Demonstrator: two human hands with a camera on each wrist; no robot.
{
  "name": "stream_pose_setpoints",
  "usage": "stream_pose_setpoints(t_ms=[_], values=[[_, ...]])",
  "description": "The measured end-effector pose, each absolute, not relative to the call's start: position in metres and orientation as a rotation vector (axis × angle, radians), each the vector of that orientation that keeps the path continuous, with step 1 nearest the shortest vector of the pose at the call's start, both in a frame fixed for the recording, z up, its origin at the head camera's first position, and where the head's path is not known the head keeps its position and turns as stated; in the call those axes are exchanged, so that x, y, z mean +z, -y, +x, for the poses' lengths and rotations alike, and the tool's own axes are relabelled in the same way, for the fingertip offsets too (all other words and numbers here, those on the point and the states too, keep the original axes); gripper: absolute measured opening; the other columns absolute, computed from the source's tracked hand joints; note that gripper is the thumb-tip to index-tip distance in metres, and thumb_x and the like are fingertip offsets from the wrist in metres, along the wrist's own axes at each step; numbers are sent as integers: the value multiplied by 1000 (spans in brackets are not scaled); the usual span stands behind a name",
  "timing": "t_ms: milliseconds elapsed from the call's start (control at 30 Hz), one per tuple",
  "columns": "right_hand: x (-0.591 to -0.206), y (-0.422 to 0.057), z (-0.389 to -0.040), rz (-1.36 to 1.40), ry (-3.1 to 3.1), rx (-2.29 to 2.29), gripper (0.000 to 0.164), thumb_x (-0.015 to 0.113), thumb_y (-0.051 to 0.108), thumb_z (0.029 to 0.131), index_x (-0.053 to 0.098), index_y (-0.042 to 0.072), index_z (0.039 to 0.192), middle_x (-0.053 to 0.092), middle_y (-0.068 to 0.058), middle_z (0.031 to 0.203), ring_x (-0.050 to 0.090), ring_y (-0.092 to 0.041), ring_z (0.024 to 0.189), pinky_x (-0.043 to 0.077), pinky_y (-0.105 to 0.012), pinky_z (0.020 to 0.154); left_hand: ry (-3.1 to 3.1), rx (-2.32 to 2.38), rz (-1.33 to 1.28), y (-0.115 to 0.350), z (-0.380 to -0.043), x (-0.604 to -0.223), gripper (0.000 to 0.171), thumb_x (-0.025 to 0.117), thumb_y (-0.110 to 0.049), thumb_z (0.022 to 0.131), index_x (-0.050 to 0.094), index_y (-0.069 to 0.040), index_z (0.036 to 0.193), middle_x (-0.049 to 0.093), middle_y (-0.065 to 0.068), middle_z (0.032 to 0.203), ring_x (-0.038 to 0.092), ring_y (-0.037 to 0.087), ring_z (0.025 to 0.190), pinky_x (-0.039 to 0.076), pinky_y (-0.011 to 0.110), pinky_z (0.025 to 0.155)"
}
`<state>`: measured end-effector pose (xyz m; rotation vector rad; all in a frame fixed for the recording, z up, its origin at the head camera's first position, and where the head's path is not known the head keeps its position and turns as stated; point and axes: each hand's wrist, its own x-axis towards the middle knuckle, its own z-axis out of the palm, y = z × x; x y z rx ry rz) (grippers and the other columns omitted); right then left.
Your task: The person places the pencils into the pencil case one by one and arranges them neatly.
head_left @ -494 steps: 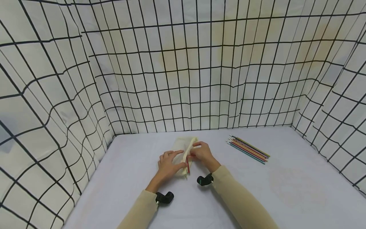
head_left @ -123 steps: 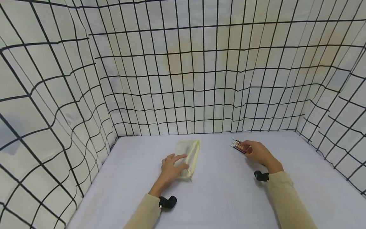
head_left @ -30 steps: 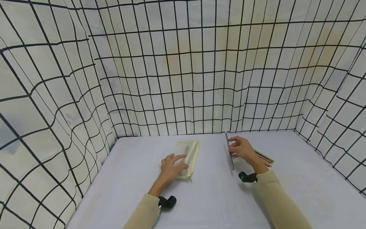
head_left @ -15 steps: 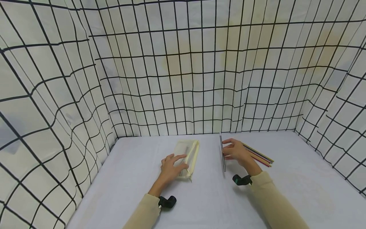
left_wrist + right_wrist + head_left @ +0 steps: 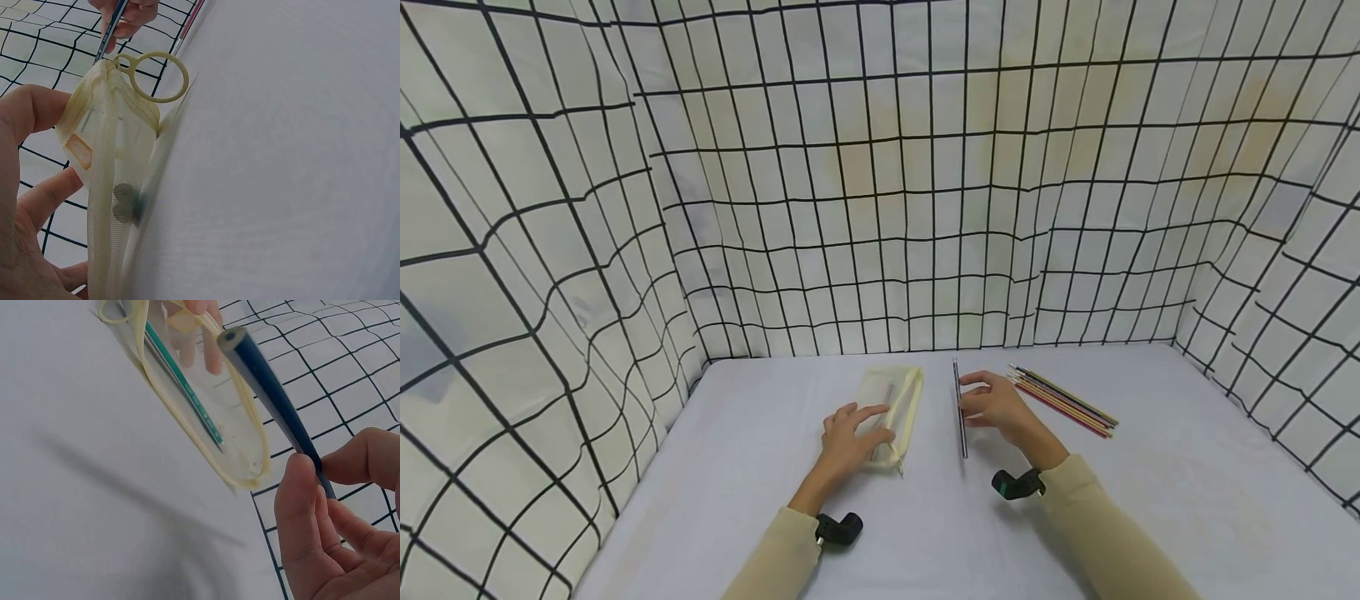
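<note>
The right hand [image 5: 350,556] hides part of the blue pencil [image 5: 272,394], the left wrist view cuts off the left hand [image 5: 19,231] and the pouch [image 5: 103,206], and lettering on the green pencil [image 5: 181,380] is too blurred to read.

Pouch [image 5: 103,181]: sheer mesh cloth. Held pencil [image 5: 270,389]: smooth, glossy. Ring pull [image 5: 185,76]: plastic-looking. Tabletop [image 5: 925,533]: matt.

Right hand [image 5: 342,544] pinches a blue pencil [image 5: 270,390]; pouch [image 5: 232,415] holds a green pencil [image 5: 182,381].
</note>
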<state>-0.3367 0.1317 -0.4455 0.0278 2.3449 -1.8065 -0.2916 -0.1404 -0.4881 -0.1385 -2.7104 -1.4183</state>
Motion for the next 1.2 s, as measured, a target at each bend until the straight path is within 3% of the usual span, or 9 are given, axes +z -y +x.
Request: stream_pose_setpoints(t_ms=[533,867,1200], values=[[-455,-117,-333,19,-2288,-1828,42,66,5,92,57,4,134,69,-17,107,67,-21,85,62,-36,76,2722,-1413,-151,142,-290,-488,48,74,-41,85,70,-30,132,35,24,161,22,47,146,20,73,112],[-453,-105,-334,48,-2288,-1788,42,66,7,95,57,5,135,67,-16,112,67,-23,92,62,-35,78,2722,-1403,-153,143,-293,-487,48,73,-41,86,70,-29,132,35,26,160,22,48,146,19,73,112],[-456,-93,-339,71,-2217,-1835,42,67,4,92,59,3,133,68,-14,103,67,-22,88,61,-33,74,2727,-1398,-135,141,-292,-486,49,73,-41,84,70,-29,132,35,25,160,22,48,147,19,74,112]])
